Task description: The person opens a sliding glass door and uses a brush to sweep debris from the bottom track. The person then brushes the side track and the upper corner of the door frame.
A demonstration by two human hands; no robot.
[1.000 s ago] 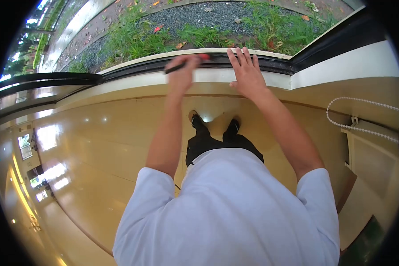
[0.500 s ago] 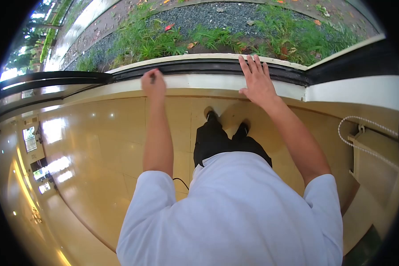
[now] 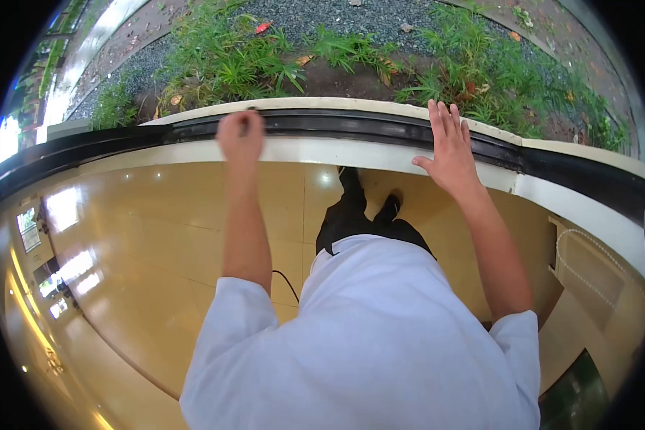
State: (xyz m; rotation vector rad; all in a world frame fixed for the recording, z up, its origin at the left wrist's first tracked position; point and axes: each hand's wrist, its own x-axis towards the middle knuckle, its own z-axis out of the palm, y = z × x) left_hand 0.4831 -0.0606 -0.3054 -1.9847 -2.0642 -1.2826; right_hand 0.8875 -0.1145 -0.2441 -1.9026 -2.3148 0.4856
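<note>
Work at the window track (image 3: pixel 337 123) is going on: the left hand (image 3: pixel 240 137) is clenching a thin, mostly hidden tool (image 3: pixel 246 127) against it, and the right hand (image 3: pixel 451 154) is bracing flat beside it, fingers spread. The next move is probably needing steady guiding along this track.

A thin dark tool (image 3: pixel 247 127) barely shows at the top of the fisted left hand (image 3: pixel 240 137), too hidden to make out its shape. It sits against the black window frame (image 3: pixel 337 123), where the right hand (image 3: pixel 451 152) lies flat with its fingers spread.
</note>
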